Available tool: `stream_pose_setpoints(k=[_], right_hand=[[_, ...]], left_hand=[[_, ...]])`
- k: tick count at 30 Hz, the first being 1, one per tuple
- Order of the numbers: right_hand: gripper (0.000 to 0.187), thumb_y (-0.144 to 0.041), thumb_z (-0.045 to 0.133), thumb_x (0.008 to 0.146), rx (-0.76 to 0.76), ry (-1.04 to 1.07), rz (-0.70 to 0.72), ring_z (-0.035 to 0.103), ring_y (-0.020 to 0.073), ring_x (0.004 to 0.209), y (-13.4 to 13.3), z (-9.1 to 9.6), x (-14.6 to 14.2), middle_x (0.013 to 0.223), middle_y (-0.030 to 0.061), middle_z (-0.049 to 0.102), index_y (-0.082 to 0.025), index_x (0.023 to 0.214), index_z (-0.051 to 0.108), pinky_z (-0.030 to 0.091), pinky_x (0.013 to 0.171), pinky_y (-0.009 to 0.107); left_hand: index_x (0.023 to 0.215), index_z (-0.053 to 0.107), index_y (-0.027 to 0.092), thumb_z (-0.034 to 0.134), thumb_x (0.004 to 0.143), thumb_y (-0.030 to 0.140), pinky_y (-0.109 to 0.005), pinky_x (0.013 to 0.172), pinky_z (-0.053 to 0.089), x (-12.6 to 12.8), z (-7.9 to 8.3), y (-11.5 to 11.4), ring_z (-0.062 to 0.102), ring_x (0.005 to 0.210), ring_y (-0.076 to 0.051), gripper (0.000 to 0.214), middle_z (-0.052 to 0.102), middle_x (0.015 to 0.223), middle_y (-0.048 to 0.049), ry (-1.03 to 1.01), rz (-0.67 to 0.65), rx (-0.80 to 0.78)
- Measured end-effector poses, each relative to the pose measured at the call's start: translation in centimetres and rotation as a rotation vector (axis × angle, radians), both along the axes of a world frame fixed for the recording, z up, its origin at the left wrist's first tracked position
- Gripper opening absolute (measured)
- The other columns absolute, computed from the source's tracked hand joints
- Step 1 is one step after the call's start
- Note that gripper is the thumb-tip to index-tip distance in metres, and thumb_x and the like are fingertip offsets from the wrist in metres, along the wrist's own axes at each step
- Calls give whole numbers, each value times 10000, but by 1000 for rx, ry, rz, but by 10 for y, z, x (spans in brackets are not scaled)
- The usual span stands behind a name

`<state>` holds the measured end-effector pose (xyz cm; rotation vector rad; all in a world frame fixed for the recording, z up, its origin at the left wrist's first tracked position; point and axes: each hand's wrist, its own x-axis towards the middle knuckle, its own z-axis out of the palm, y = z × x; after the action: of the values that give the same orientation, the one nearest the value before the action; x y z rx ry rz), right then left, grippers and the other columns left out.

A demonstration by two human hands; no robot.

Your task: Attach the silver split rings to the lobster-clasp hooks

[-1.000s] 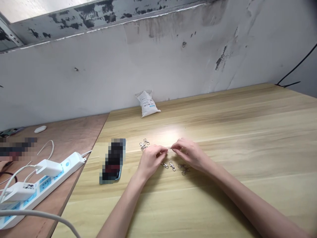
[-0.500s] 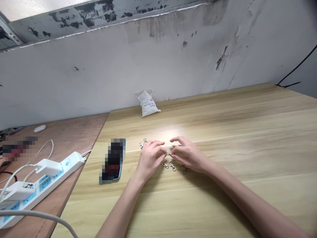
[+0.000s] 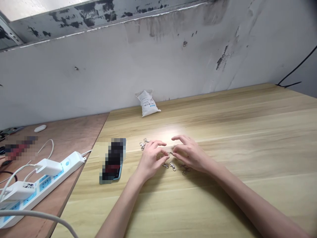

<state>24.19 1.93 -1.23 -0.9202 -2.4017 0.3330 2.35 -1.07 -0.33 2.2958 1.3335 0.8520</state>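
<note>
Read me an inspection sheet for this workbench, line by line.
Surface: light wooden table, glare patch; brown table abutting on the left.
Job's things: held clasp between the fingertips; loose clasps under the hands; clasp cluster beside the left hand.
Clutter: phone; white pouch by the wall.
Grippers: right hand pinches the held clasp; left hand at it, grip unclear.
Cables: power strip with white leads; black cable along the wall.
Surroundings: scuffed wall.

both bare forearms run in from the lower edge of the frame and converge near its centre. the left hand (image 3: 150, 159) and right hand (image 3: 190, 154) sit low, knuckles up, fingertips almost meeting, each thumb and forefinger pinched together, other fingers loosely spread.
</note>
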Motion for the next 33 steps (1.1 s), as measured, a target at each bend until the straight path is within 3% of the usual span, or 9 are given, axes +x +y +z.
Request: stream_pose_setpoints(k=[8, 13, 18, 27, 30, 33], right_hand=[[168, -290, 557, 939, 65, 42, -51, 514, 287, 1197, -6, 2, -7, 1349, 140, 513, -229, 1051, 667, 456, 934, 469], [146, -262, 596, 909, 163, 46, -51, 547, 277, 1135, -12, 6, -14, 1294, 119, 569, -235, 1019, 688, 454, 917, 452], [196, -171, 511, 943, 251, 75, -93, 572, 251, 1073, -12, 4, -19, 1199, 116, 628, -213, 959, 701, 456, 882, 416], [215, -114, 484, 931, 304, -49, -104, 566, 250, 1099, -16, 8, -22, 1200, 121, 632, -204, 949, 678, 431, 973, 442], [232, -99, 500, 918, 353, -103, -103, 501, 280, 1237, -14, 8, -19, 1282, 132, 592, -219, 992, 683, 364, 1061, 496], [186, -142, 539, 920, 365, -118, -87, 419, 316, 1329, -11, 6, -16, 1357, 138, 539, -226, 974, 696, 312, 1094, 533]], left_hand=[[786, 690, 229, 711, 827, 250, -480, 1050, 377, 6, 4, -2, 546, 1175, -248, 51, 647, 1155, -47, -240, 52, -162], [767, 697, 231, 716, 818, 252, -460, 1071, 362, 11, 8, -5, 541, 1189, -237, 58, 629, 1173, -42, -373, 113, -250], [776, 691, 225, 701, 833, 244, -429, 1078, 365, 16, 11, -9, 539, 1201, -228, 61, 623, 1173, -42, -449, 110, -259], [833, 681, 239, 680, 861, 236, -440, 1029, 385, 19, 9, -10, 522, 1167, -244, 27, 636, 1123, -37, -249, 220, 85], [836, 684, 241, 704, 843, 248, -464, 1058, 379, 10, 8, -6, 484, 1233, -259, 23, 621, 1189, -45, -219, 182, 46], [969, 693, 262, 746, 810, 277, -503, 1084, 362, 1, 6, -2, 443, 1297, -277, 169, 594, 1266, -55, -199, 148, -33]])
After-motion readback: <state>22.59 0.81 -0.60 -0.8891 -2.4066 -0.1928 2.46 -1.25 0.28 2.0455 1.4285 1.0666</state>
